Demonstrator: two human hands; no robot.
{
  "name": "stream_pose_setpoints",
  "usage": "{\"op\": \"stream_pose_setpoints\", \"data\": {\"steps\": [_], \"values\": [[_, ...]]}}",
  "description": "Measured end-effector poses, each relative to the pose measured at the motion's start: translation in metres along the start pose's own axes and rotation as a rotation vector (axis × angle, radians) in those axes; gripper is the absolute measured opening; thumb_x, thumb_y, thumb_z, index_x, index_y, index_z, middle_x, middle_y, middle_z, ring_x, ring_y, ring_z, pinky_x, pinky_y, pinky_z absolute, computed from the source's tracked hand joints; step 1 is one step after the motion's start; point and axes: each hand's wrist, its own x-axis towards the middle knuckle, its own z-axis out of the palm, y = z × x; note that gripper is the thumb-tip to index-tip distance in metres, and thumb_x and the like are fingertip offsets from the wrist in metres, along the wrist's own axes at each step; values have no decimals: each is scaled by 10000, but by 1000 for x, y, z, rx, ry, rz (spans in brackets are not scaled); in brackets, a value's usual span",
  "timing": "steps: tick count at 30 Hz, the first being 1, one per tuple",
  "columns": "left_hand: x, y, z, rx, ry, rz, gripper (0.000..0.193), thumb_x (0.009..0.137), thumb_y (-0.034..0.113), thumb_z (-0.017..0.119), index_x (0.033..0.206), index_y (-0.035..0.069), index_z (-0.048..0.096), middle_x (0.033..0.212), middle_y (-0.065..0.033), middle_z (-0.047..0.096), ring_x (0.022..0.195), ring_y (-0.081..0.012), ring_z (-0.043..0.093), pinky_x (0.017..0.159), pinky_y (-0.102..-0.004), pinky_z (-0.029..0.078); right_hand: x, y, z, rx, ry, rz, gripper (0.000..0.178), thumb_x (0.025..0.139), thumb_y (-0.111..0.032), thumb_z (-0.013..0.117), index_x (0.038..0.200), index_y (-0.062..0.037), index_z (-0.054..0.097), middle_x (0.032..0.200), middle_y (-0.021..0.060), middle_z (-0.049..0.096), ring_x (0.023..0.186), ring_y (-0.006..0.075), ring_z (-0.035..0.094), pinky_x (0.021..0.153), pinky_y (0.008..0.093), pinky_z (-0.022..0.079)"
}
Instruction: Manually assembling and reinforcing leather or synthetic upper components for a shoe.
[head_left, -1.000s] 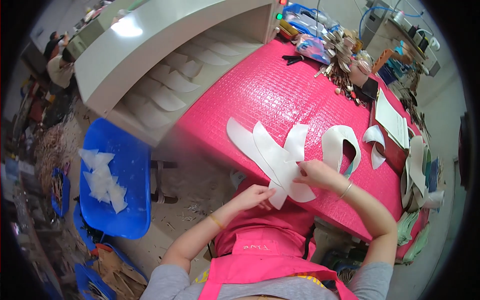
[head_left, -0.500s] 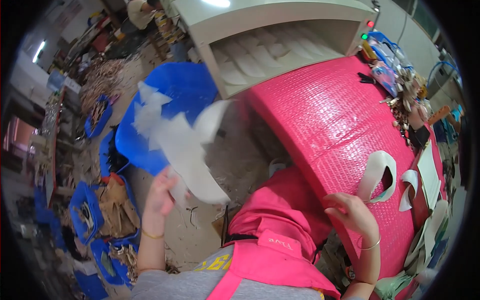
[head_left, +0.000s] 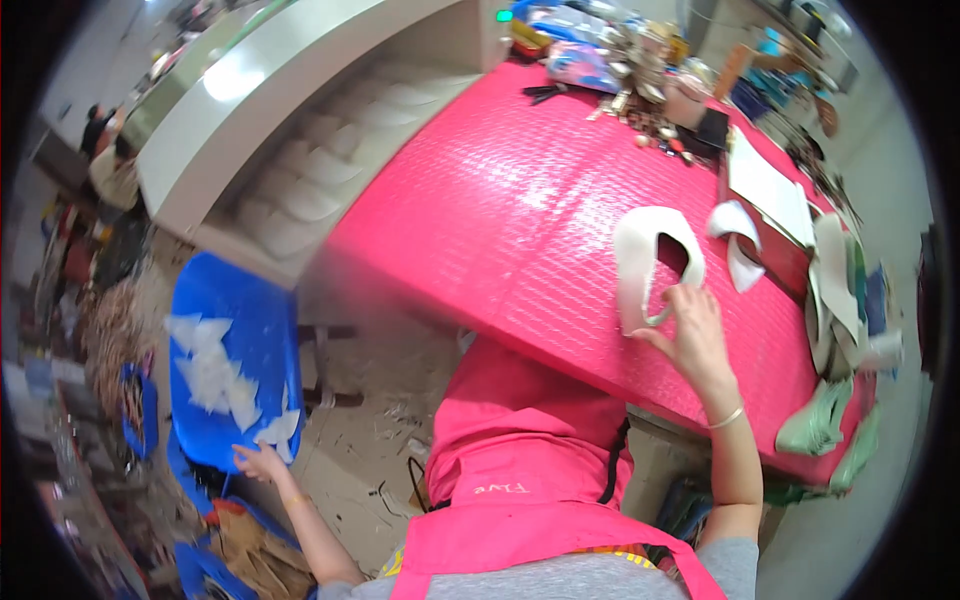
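At the near edge of a blue bin (head_left: 270, 345), my left hand (head_left: 262, 462) has its fingers apart beside a small white sheet piece (head_left: 280, 428). More pointed white sheet pieces (head_left: 212, 370) lie inside the bin. My right hand (head_left: 692, 335) reaches over the pink-covered table (head_left: 480, 250) to a white, loop-shaped piece like a shoe upper (head_left: 634, 262). Thumb and fingers are spread around its near end, seemingly touching it; a firm hold does not show. Beyond it lies a smaller curved white piece (head_left: 738, 245).
A light-coloured machine (head_left: 215, 130) with white curved pieces in its opening (head_left: 310, 185) stands at the far left of the table. Mixed small items (head_left: 640, 75) are heaped at the back. Green pieces (head_left: 815, 425) lie at the right edge. Two people (head_left: 115, 175) are far left.
The white sheets that my left hand held over the bin now lie in it, and that hand is at its edge. My right hand has moved onto the loop-shaped piece. The view has turned right.
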Motion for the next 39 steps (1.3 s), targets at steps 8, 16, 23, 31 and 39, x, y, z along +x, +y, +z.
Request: {"op": "stream_pose_setpoints", "data": {"steps": [8,16,23,31,39], "values": [[-199,205,-126,-1056,-1378,1076,290,853,109,489,1114,-13,521,1063,-99,560,1001,-151,510,869,-262,388,-3,1,21,248,136,-325,150,680,-174,648,736,-77,549,968,84,533,988,247,478,990,483,214],[-328,360,-128,-630,-1958,952,428,850,246,517,1164,-38,453,1006,-91,573,853,-137,548,742,-260,437,-26,-7,9,368,-107,-630,148,695,-158,624,795,-91,538,973,64,539,898,212,517,938,426,324],[-326,379,-113,-758,-2207,785,254,807,149,567,1009,24,477,818,-56,572,770,-128,563,691,-254,463,-8,-1,-23,457,-191,-622,281,738,-301,615,892,-73,562,1091,82,519,1083,237,457,966,432,290],[-308,373,-147,-1160,-2422,974,606,749,61,609,1253,109,274,1171,-141,435,1052,-206,465,879,-324,396,98,54,42,1262,-263,154,471,811,-231,559,1180,33,433,1135,113,512,1069,196,457,921,306,344],[-263,372,-133,-506,-2371,920,465,789,182,606,1171,-32,450,1057,-121,552,945,-151,532,792,-267,430,95,20,24,1551,-382,165,451,791,-160,593,1157,58,446,1039,77,557,928,123,527,812,255,417]]}}
